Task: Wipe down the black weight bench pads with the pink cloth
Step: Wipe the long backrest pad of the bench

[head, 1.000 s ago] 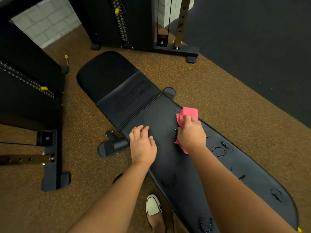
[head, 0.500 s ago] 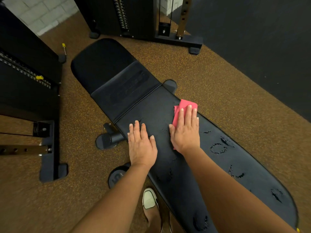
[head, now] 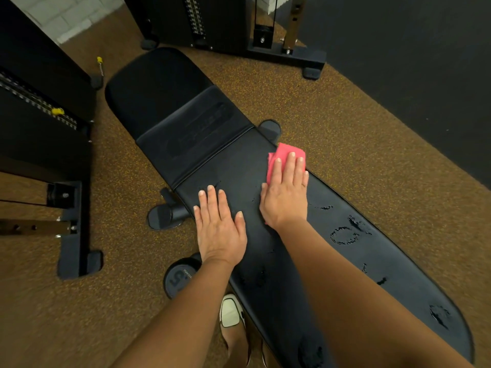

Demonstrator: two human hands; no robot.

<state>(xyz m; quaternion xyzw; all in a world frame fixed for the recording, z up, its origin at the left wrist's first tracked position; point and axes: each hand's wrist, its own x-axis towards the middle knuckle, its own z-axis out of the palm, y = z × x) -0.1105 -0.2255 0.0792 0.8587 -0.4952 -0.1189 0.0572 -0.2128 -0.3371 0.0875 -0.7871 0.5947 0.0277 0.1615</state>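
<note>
The right hand (head: 285,193) lies flat with straight fingers, pressing the pink cloth (head: 281,155) onto the long black pad (head: 345,261); the cloth pokes out beyond its fingertips. Just beside it, the left hand (head: 219,229) rests open and flat on the same surface, holding nothing. Wet streaks (head: 348,232) glisten behind the right wrist.

Pink cloth (head: 285,152) on black bench pad (head: 239,166) — brown floor (head: 345,134) flecked yellow — white shoe (head: 231,310).

One cam, on my head, wide-angle, pointing fwd and steeply down along my arms (head: 345,301). Close over the bench (head: 233,171), which runs diag. across frame; floor (head: 358,160) and machines (head: 218,22) fill the edges.
</note>
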